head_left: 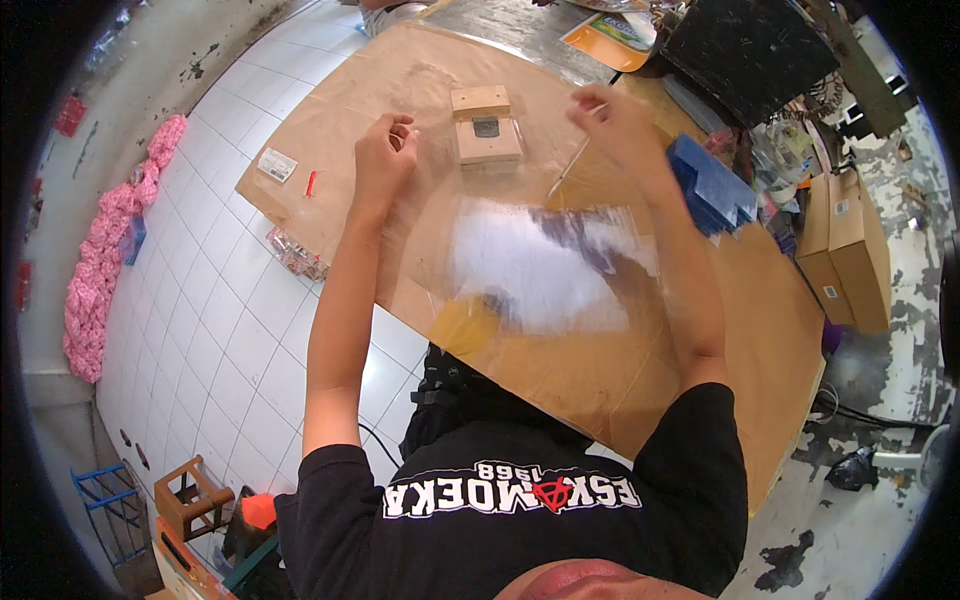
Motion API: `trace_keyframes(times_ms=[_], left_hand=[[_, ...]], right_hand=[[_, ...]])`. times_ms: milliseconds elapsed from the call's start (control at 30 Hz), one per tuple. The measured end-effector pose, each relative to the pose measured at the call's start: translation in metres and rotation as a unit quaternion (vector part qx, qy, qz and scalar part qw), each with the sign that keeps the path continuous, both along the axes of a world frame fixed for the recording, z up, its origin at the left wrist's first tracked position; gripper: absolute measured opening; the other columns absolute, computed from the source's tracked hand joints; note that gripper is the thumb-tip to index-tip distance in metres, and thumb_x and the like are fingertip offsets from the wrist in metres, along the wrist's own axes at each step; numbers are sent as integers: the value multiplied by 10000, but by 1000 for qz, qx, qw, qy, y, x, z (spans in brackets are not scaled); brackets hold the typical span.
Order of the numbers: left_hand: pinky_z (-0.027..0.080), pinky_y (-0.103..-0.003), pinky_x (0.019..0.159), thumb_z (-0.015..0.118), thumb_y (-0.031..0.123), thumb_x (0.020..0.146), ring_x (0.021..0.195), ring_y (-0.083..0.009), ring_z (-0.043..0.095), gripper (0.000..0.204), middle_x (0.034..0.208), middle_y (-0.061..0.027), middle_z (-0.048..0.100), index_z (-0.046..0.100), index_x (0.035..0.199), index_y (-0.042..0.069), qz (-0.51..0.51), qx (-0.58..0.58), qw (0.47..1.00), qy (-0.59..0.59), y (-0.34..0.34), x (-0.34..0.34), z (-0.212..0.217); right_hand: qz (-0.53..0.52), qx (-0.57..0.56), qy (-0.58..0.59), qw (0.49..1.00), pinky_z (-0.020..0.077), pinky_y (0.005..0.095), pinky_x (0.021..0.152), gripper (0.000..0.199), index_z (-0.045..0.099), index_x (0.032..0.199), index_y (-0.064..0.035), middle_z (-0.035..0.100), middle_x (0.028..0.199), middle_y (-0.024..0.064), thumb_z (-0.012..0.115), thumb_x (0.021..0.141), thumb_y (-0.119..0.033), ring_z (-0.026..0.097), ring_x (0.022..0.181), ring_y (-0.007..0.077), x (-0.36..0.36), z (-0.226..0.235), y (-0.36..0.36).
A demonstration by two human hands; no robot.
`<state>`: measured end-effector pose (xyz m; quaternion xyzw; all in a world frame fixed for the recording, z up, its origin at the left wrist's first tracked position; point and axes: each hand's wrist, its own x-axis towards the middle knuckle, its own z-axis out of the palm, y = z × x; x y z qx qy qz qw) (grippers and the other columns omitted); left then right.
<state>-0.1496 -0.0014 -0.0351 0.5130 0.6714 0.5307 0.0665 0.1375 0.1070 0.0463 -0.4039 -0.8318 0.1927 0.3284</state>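
A large clear plastic sheet is lifted over the brown-paper-covered table, with white glare across its middle. My left hand is closed on the sheet's far left edge. My right hand is closed at the far right edge and pinches a thin pale stick that slants down to the left. Between my hands, a little beyond them, a small wooden block fixture with a dark square recess sits on the paper. Whether my right hand also grips the sheet I cannot tell.
A stack of blue sheets lies right of my right forearm. Cardboard boxes stand at the right, a black case and orange paper at the back. A red piece, white label, pink fabric, wooden stool.
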Motion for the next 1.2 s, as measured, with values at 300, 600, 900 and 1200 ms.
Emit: trace_keyframes(times_ms=[300,600,900,1200], left_hand=[[478,-261,639,686,46,803,651,-134,593,117,757,-74,658,651,911,16,-49,229,969,76,-11,10,25],[501,-335,778,778,176,725,903,-251,623,346,999,-125,642,655,1007,19,-322,-27,944,68,-99,122,53],[401,-423,928,788,311,675,1088,-323,515,498,1133,-127,578,639,1080,61,-266,-56,945,184,-113,147,28],[404,-415,930,798,263,666,1073,-317,525,502,1124,-112,588,633,1096,61,-260,-51,952,153,-108,149,21]], right_hand=[[164,13,-139,977,494,348,825,429,618,1131,-34,644,1035,132,746,770,-226,618,934,250,56,39,-91],[177,-37,-246,952,403,415,983,809,513,1285,-96,483,1299,162,848,568,-264,457,1193,353,90,-11,-121],[180,-113,-162,964,462,367,810,654,576,1183,-70,585,1002,121,836,594,-183,557,938,298,90,-18,-109],[136,-119,-71,981,486,310,641,218,666,995,-21,662,808,117,696,792,-94,619,700,223,102,-24,-103]])
